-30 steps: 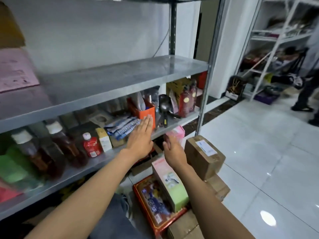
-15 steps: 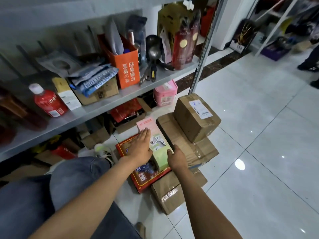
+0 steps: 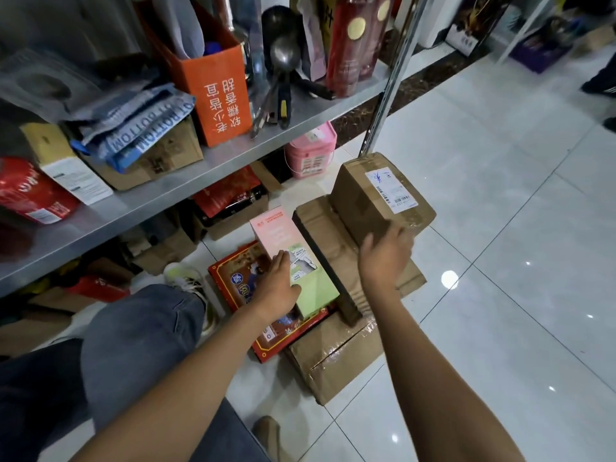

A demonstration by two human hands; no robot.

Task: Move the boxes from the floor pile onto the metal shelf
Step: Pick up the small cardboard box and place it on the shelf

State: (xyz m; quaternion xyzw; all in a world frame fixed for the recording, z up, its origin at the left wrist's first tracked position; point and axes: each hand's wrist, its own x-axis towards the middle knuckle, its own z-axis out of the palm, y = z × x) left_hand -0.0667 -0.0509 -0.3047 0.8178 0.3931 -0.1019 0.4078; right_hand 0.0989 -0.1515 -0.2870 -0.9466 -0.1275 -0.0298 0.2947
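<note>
On the glossy white tile floor [image 3: 500, 228] beside a metal shelf [image 3: 206, 181], a person crouches over a pile of boxes. The left hand [image 3: 278, 283] lies flat, fingers straight, against the side of a tall pink-and-green carton [image 3: 296, 258] with smooth printed card faces, which stands on a flat red gift box [image 3: 246, 281] edged in gold. The right hand [image 3: 383, 258] reaches to the near corner of a cube-shaped brown cardboard parcel [image 3: 380, 198], wrapped in shiny clear tape and bearing a white shipping label; its fingers are spread and lightly bent at the box edge, and whether they grip it cannot be told. That parcel sits tilted on top of a wide, flat cardboard box [image 3: 336, 261], creased and taped, which rests in turn on another brown carton [image 3: 333, 358] on the floor.

The shelf is dull grey sheet steel with a perforated upright [image 3: 386, 95]. On it stand an orange paper box [image 3: 216, 91] with white characters, dark red bottles [image 3: 353, 41], a black ladle [image 3: 283, 51] and folded blue-grey packets [image 3: 133, 128]. A pink plastic tub [image 3: 310, 155] sits beneath. Ceiling lights glint off the tiles.
</note>
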